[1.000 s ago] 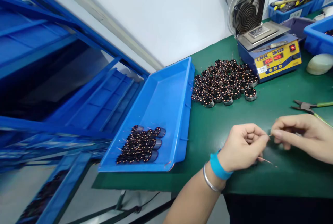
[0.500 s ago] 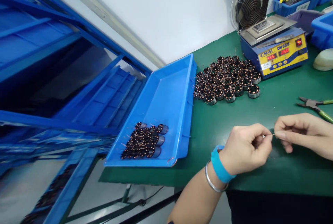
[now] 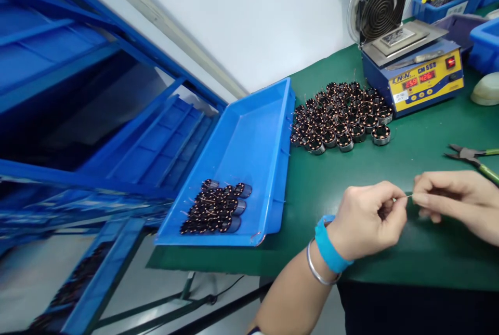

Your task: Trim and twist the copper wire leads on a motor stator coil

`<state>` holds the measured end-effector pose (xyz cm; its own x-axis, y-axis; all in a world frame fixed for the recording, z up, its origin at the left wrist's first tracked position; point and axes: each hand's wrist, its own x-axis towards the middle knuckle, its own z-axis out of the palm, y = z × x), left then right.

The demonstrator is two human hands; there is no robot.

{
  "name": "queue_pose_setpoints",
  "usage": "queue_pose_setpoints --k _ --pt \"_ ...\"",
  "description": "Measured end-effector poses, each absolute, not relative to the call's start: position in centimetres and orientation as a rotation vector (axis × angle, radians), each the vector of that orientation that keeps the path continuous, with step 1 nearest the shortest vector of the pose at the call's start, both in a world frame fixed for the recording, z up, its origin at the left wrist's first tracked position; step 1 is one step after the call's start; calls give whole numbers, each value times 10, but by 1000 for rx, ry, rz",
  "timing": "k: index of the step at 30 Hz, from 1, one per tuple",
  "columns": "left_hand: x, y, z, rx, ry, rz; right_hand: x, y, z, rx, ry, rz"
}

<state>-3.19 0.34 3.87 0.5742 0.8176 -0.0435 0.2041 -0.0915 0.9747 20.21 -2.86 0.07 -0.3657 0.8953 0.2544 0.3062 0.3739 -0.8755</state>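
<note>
Low over the right part of the green table, my left hand (image 3: 372,218) pinches one end of a thin, short wire (image 3: 409,196) between thumb and fingertips. My right hand (image 3: 454,200) grips the other end, its fingers curled. Only a small length of the wire shows between them; whatever else the fingers cover is hidden. Just above my right hand lie green-handled cutting pliers (image 3: 468,154), apart from it. Farther back sits a cluster of copper-wound ring coils (image 3: 339,114) with loose wire ends.
A blue tray (image 3: 257,117) left of the coils holds more wound coils (image 3: 216,208) in its near end. Behind stands a yellow-and-blue solder pot (image 3: 424,78) with a fan duct (image 3: 380,8). Blue bins (image 3: 444,8) fill the back right; blue racking (image 3: 117,169) is at left.
Both hands stay in nearly the same place, still pinching the wire. The view has shifted very slightly, and the solder pot's red display digits differ.
</note>
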Motion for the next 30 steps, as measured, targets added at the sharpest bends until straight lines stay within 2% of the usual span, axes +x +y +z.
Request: queue_pose_setpoints --k 2,3,7,9,11,14,15,16,18,21,24,26,30 --pt "-32 3 39 1596 877 630 200 -28 1 -1069 -1789 1132" --pt "-32 4 40 1517 876 589 201 -27 -1 -1053 -1806 1024" --pt "-35 9 46 1243 871 452 208 -29 -6 -904 -1969 194" --pt "-35 8 48 1241 861 447 208 -31 -6 -858 -2047 50" --pt "-34 5 48 1350 867 507 205 -32 -4 -910 -2031 241" --pt "-32 1 47 1576 907 636 197 -30 1 -1052 -1792 1015" --pt "-32 1 47 1588 913 644 196 -29 1 -1066 -1726 1214" --pt "-32 1 47 1553 913 626 196 -28 1 -1071 -1697 1276" --pt "-33 4 48 1398 905 544 200 -28 -1 -1036 -1789 984" --pt "-35 8 50 1223 903 442 209 -30 -7 -921 -1998 237" --pt "-36 8 50 1218 882 435 211 -35 -8 -871 -2094 -38" --pt "-35 6 49 1302 869 502 207 -35 -5 -868 -2067 82" --pt "-33 4 49 1409 857 566 196 -31 1 -1002 -1795 1046"
